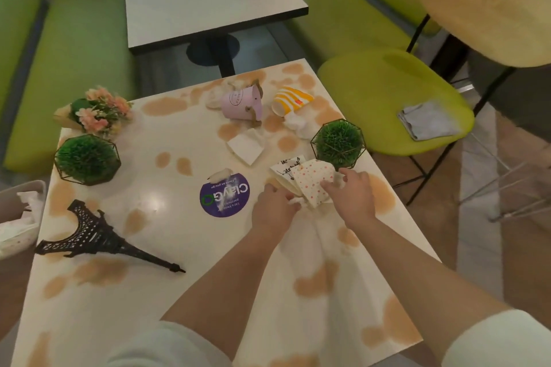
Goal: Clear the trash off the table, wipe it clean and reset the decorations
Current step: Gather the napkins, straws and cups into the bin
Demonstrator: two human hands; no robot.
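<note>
Head view showed us both hands working on one bundle of paper trash (307,180) at the right side of the table (167,235), just in front of the right-hand green ball plant (338,141). The left hand (272,207) pinched the bundle's near-left edge; the right hand (350,192) gripped its right end, fingers curled over the dotted sheet. The bundle lay directly ahead of both hands, its long axis running roughly left to right between them, so neither hand was clearly nearer.

We noted thin, creased paper, one sheet white with red dots, another with black script. Further off lay a tipped pink cup (243,103), a yellow-striped cup (290,100) and a flat white napkin (246,146), all light and crushable. We judged a bin (22,211) stood at the left edge, so the carry would cross the toppled tower model (98,234).
</note>
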